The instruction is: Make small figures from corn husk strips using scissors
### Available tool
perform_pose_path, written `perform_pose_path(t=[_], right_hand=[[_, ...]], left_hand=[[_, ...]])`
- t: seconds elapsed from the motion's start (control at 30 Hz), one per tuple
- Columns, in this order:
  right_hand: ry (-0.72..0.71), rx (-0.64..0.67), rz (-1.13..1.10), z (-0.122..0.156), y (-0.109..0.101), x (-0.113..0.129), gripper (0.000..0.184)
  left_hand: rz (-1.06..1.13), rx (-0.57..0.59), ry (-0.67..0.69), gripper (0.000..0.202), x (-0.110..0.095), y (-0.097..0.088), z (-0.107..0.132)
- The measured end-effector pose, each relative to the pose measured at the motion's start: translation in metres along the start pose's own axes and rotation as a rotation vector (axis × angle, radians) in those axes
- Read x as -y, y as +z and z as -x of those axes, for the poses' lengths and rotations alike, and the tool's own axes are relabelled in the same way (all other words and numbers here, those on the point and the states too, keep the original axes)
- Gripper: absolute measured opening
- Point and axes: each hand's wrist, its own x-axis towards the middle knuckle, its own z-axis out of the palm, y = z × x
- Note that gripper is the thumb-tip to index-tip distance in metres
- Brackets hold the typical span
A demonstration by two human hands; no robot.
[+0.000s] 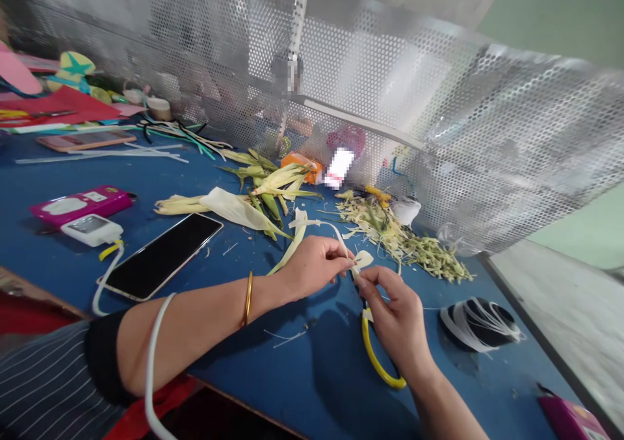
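Note:
A small pale piece of corn husk [363, 259] is pinched between my two hands above the blue table. My left hand [312, 268], with a gold bangle at its wrist, grips it by fingertips and thumb. From the left, my right hand [397, 313] meets it, thumb and fingers closed on its lower end. A thin pale strip [334, 227] arches behind my left fingers. Below my right hand shows a yellow loop handle [380, 360], seemingly of scissors, partly hidden by the hand. Longer husk leaves [238, 212] lie beyond my left hand.
Husk scraps [390, 225] are heaped by the perforated metal screen [361, 69]. At right stands a thread spool [480, 324]. Left lie a black-screened phone [163, 255], a magenta box [80, 205] and a white device [92, 229]. A white cable [153, 362] crosses my left forearm.

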Motion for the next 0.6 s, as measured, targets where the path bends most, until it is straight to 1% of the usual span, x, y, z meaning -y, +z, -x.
perform_pose_path(t=[0.1, 0.17, 0.23, 0.3, 0.37, 0.43, 0.5, 0.6], right_hand=[[-0.018, 0.008, -0.019, 0.0004, -0.0007, 0.0006, 0.023], [0.003, 0.007, -0.034, 0.0005, -0.0007, 0.0006, 0.023], [0.064, -0.001, -0.045, 0.0007, -0.0007, -0.0001, 0.024], [0.120, -0.016, -0.049, 0.0007, -0.0007, -0.0011, 0.024], [0.135, -0.026, -0.047, 0.0004, -0.0004, -0.0021, 0.024], [0.115, -0.027, -0.042, -0.0003, 0.0004, -0.0027, 0.023], [0.074, -0.030, -0.023, -0.0011, 0.0014, -0.0026, 0.022], [-0.034, -0.028, 0.038, -0.0023, 0.0028, -0.0014, 0.019]], left_hand=[[0.015, 0.006, -0.031, 0.010, -0.0006, -0.0008, 0.0001], [0.070, 0.007, -0.069, 0.012, -0.0020, -0.0016, 0.0002], [0.163, 0.038, -0.134, 0.019, -0.0041, -0.0031, -0.0002], [0.273, 0.093, -0.214, 0.030, -0.0058, -0.0053, -0.0009], [0.355, 0.146, -0.267, 0.039, -0.0065, -0.0073, -0.0015], [0.383, 0.171, -0.294, 0.040, -0.0064, -0.0082, -0.0014], [0.380, 0.182, -0.305, 0.036, -0.0060, -0.0076, -0.0003], [0.344, 0.134, -0.291, 0.027, -0.0054, -0.0043, 0.0018]])
